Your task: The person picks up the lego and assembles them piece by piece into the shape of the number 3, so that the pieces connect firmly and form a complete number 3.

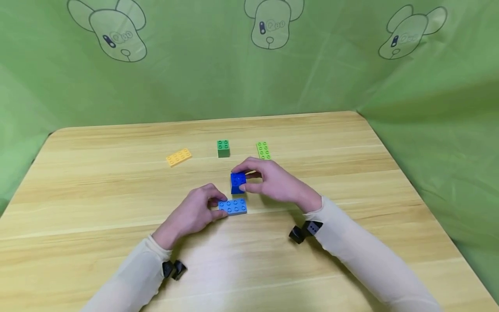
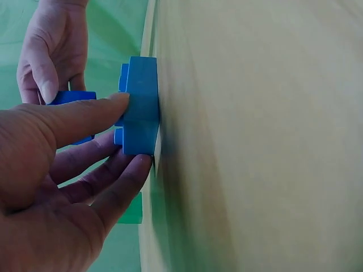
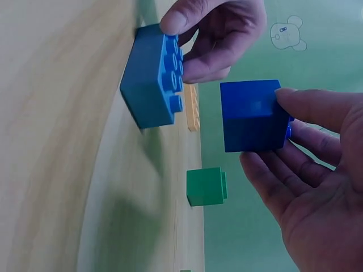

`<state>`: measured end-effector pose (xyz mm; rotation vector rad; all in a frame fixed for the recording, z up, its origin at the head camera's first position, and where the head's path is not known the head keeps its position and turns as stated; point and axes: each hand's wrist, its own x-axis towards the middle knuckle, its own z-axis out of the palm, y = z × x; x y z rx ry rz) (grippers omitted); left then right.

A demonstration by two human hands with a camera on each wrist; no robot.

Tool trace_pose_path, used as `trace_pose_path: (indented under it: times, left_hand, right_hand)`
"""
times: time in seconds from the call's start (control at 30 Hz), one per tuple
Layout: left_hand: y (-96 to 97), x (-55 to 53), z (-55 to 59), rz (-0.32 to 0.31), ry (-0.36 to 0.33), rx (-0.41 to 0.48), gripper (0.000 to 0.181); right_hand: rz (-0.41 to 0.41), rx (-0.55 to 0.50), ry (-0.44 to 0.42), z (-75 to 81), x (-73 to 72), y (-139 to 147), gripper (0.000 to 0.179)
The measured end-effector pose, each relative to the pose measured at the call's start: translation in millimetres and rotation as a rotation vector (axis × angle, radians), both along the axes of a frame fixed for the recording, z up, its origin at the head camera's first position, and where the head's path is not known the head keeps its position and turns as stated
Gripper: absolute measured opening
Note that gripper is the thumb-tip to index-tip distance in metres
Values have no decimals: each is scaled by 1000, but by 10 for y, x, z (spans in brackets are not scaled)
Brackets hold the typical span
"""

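Two pale sleeves (image 1: 132,277) reach in from the near edge, each wearing a small black device (image 1: 313,227) at the wrist. Both arms extend over a wood-grained worktop (image 1: 117,195).

The left hand (image 1: 193,212) is nearer. Its thumb and fingers pinch the left end of a light-blue brick (image 1: 234,207), which has two rows of four studs facing up. The brick is on the worktop or barely above it; which cannot be told.

Just beyond, the right hand (image 1: 278,182) holds a square dark-blue brick (image 1: 236,183) off the worktop, studs up, between thumb and fingers on opposite sides. The wrist views show it higher than the light-blue brick and apart from it.

Both bricks look like stiff, light plastic, smooth enough to slip a little but unlikely to break. The flat side walls seem the best hold, leaving studs and underside free; the longer brick might swivel when gripped only at one end.

Farther back stand a yellow-orange plate (image 1: 179,157) on the left, a square green brick (image 1: 223,149) in the middle, and a lime plate (image 1: 263,149) on the right, near the right hand. No container is in view.

Behind everything hangs a green cloth (image 1: 195,86) printed with cartoon animal heads (image 1: 270,26).
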<state>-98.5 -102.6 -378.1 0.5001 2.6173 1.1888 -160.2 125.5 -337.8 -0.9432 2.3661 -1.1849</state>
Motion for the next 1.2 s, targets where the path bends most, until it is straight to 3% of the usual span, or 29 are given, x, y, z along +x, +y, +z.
trace_pose_path:
  times: [0.37, 0.63, 1.2]
  left_hand:
    - [11, 18, 25, 15, -28, -13, 27]
    - [13, 13, 26, -11, -5, -22, 26]
    - [13, 7, 15, 3, -1, -35, 28]
  right_hand:
    - [87, 8, 25, -38, 134, 41, 34]
    - [98, 20, 18, -46, 185, 49, 33]
    - [123, -13, -27, -108, 191, 47, 32]
